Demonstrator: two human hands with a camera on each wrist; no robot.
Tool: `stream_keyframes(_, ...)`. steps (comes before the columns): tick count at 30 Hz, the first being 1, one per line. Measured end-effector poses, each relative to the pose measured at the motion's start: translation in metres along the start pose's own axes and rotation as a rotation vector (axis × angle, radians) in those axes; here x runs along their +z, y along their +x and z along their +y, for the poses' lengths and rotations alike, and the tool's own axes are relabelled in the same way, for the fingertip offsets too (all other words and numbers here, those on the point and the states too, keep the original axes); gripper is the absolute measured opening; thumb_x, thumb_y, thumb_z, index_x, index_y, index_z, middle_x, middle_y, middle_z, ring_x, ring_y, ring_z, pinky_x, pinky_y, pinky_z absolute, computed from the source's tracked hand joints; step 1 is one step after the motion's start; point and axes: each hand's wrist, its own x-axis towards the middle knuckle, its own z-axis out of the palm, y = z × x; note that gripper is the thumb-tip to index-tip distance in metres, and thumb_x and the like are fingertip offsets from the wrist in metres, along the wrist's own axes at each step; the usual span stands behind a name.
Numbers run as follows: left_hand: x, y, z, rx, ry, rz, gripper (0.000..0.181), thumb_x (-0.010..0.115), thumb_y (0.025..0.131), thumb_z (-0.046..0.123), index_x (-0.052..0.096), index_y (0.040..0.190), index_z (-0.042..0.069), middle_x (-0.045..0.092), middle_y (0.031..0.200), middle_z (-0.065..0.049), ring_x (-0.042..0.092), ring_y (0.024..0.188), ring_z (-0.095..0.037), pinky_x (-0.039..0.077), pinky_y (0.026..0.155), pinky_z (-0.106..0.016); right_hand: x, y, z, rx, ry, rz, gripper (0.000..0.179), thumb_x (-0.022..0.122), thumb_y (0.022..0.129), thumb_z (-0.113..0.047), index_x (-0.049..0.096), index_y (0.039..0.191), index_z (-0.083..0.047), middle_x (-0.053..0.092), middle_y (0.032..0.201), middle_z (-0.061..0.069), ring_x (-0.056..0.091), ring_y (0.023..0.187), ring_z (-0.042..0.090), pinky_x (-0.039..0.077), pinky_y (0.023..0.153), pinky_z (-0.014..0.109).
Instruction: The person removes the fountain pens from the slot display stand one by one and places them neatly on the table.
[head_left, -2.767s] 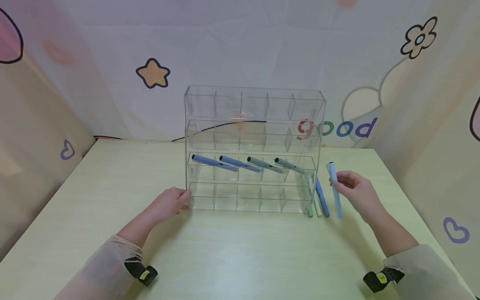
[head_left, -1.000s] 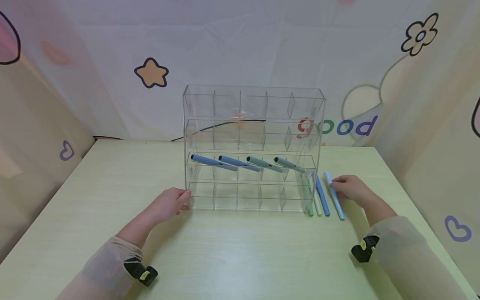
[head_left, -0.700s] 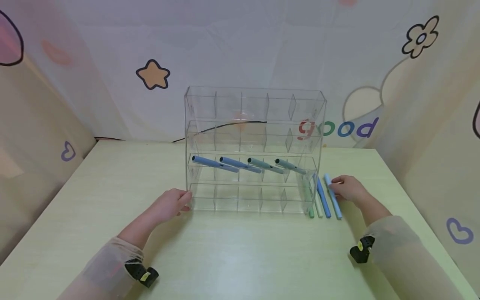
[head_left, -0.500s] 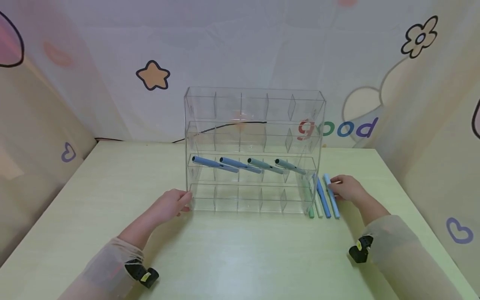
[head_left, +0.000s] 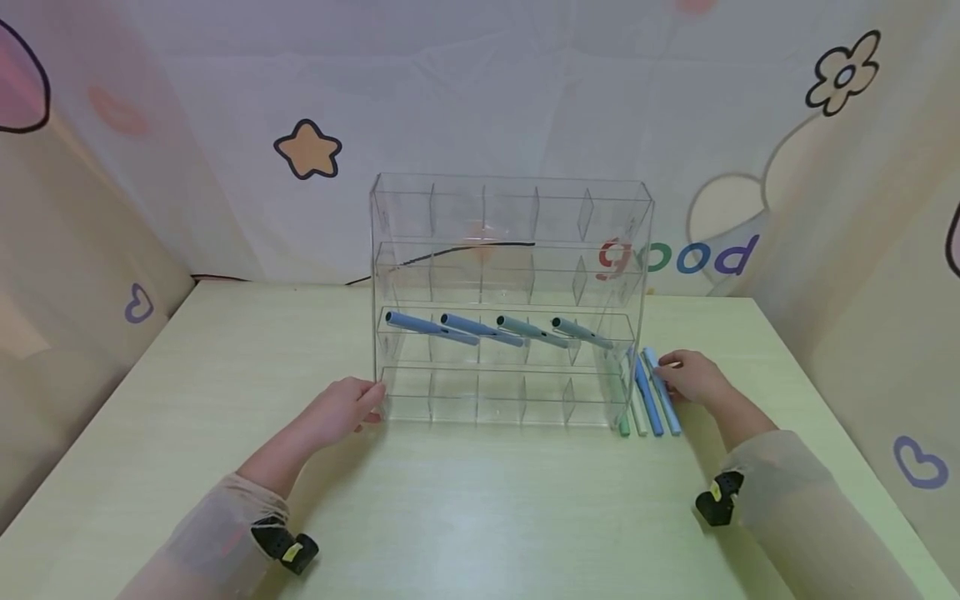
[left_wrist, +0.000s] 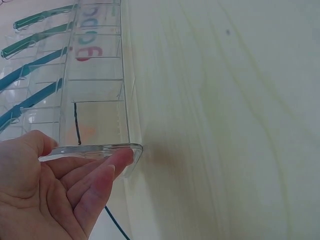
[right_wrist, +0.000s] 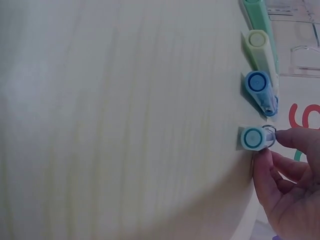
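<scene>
A clear plastic rack (head_left: 498, 410) with several tiers of compartments stands upright on the table. My left hand (head_left: 341, 412) grips its left side edge between thumb and fingers, as the left wrist view also shows. Two blue pens (head_left: 431, 327) and two grey-green pens (head_left: 531, 331) lie slanted along one tier. At the rack's right, my right hand (head_left: 696, 379) pinches a light blue pen (right_wrist: 253, 138) that lies on the table. Beside it, apart in the right wrist view, are a darker blue pen (right_wrist: 257, 81), a pale green pen (right_wrist: 258, 40) and a green pen (right_wrist: 258, 12).
The pale wooden table (head_left: 465, 517) extends in front of the rack and to both sides. A printed cloth backdrop (head_left: 480, 100) closes off the back and sides. Black wrist cameras (head_left: 285, 546) sit on both sleeves.
My right hand has lowered the light blue pen from a raised, tilted pose onto the table, then shifted it slightly left towards the darker blue pen. My left hand has stayed on the rack.
</scene>
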Motion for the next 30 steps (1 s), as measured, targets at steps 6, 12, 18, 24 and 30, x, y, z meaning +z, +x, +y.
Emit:
stream_keyframes(6,0.0004,0.0004,0.0004,-0.007,0.005,-0.006,0.042,0.036,0.1,0.023,0.056,0.117,-0.009,0.061,0.113,-0.026,0.065,0.088,-0.029,0.05,0.072,-0.04,0.0008,-0.0002,-0.0036,0.007,-0.014,-0.007,0.04,0.047,0.095,-0.012,0.043,0.124,0.016,0.055,0.102,0.026,0.058,0.081,0.021,0.052,0.067,0.03)
stream_keyframes(12,0.0002,0.002,0.002,-0.01,0.014,-0.022,0.04,0.036,0.1,0.022,0.059,0.112,-0.008,0.062,0.11,-0.025,0.065,0.086,-0.027,0.05,0.07,-0.038,0.0011,0.0003,-0.0044,0.021,-0.03,-0.037,0.041,0.047,0.096,-0.012,0.041,0.125,0.016,0.055,0.104,0.027,0.059,0.081,0.022,0.053,0.067,0.031)
stream_keyframes(18,0.0,0.0035,0.0018,-0.011,0.004,-0.014,0.041,0.036,0.1,0.023,0.058,0.114,-0.008,0.062,0.112,-0.024,0.065,0.088,-0.027,0.05,0.072,-0.039,0.0001,-0.0006,-0.0046,0.017,-0.019,-0.029,0.041,0.045,0.096,-0.012,0.04,0.126,0.016,0.052,0.109,0.031,0.059,0.087,0.028,0.053,0.069,0.032)
stream_keyframes(24,0.0006,0.0024,-0.0011,-0.014,0.008,-0.017,0.042,0.036,0.1,0.023,0.057,0.117,-0.008,0.062,0.111,-0.025,0.065,0.087,-0.028,0.05,0.073,-0.04,0.0028,-0.001,-0.0047,0.008,-0.051,-0.02,0.05,0.045,0.097,-0.025,0.039,0.127,0.015,0.051,0.114,0.033,0.062,0.083,0.026,0.053,0.068,0.033)
stream_keyframes(30,0.0003,0.0032,-0.0008,-0.01,0.01,-0.01,0.042,0.036,0.1,0.023,0.056,0.118,-0.009,0.062,0.112,-0.025,0.065,0.087,-0.028,0.05,0.074,-0.041,0.0043,-0.0009,-0.0073,-0.005,-0.066,0.0,0.058,0.048,0.096,-0.032,0.038,0.127,0.015,0.046,0.122,0.035,0.062,0.085,0.028,0.052,0.069,0.034)
